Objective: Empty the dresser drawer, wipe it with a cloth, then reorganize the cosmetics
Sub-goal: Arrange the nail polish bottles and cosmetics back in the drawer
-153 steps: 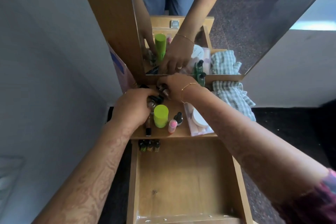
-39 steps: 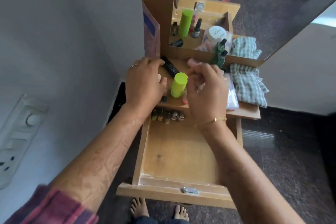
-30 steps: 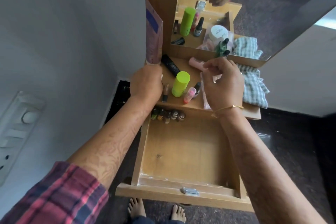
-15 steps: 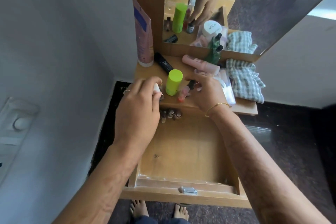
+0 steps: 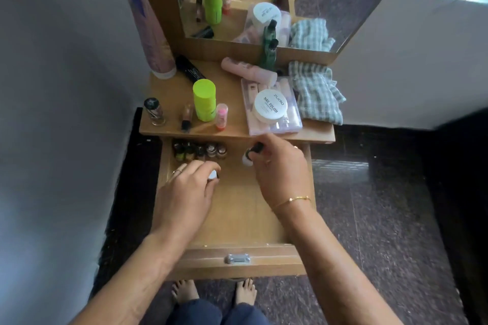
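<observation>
Glass is what you carry in both hands, so set it down gently. Your left hand [image 5: 184,192] pinches a small white-capped bottle [image 5: 212,174] in its fingertips, low over the floor of the pale wooden drawer [image 5: 237,221]. Your right hand [image 5: 280,166] curls its grip around a small black-capped bottle with a pale body [image 5: 250,154], just in front of the row of little nail-polish bottles [image 5: 200,152] standing along the drawer's back wall. Such bottles are probably light, hard and slick, and they tip easily on narrow bases. Hold each by the cap or shoulders and stand it upright beside the row.

On the worktop [image 5: 232,128] above wait the lime-green cylindrical container [image 5: 203,100], a pink stick with a clear cap [image 5: 221,116], a clear bottle with a black cap [image 5: 154,111], a slim amber tube [image 5: 186,117], and a round white jar [image 5: 270,105] resting on a clear flat case [image 5: 289,116]. Lift that jar off separately, since it would likely slide. The green checked cloth [image 5: 315,92] lies crumpled on the right.
</observation>
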Demonstrator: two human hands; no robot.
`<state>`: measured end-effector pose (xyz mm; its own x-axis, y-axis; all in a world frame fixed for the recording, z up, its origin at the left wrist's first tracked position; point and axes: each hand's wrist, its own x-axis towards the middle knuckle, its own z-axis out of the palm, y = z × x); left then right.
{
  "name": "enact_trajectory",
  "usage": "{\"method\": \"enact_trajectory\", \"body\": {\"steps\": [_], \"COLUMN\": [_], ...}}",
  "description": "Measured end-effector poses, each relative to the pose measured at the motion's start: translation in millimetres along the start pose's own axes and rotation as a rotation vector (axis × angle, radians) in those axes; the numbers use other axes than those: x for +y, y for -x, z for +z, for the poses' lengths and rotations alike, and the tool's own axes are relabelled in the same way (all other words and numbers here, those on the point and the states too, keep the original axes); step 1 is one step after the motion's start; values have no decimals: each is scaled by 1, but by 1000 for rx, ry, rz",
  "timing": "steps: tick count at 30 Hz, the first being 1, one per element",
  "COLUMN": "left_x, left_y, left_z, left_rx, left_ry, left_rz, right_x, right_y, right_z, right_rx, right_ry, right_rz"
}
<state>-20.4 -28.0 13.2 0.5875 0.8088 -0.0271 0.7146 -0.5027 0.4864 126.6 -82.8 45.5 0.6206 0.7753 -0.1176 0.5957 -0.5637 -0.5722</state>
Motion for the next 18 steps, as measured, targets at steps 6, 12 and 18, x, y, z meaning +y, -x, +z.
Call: {"method": "enact_trajectory", "body": {"steps": [6,12,18], "left_x": [-17,4,25], "left_y": [-4,-43,-77], "left_z": [49,84,86], "left_rx": [-100,-82,-135], "left_ry": [99,108,-189], "left_rz": [-157,-7,83], "right_x": [36,55,65], "right_y": [26,31,26], "right_z": [54,80,85], "right_rx": [-155,-149,-98], "right_ry": [-5,-3,-21], "right_rz": [144,195,172]}}
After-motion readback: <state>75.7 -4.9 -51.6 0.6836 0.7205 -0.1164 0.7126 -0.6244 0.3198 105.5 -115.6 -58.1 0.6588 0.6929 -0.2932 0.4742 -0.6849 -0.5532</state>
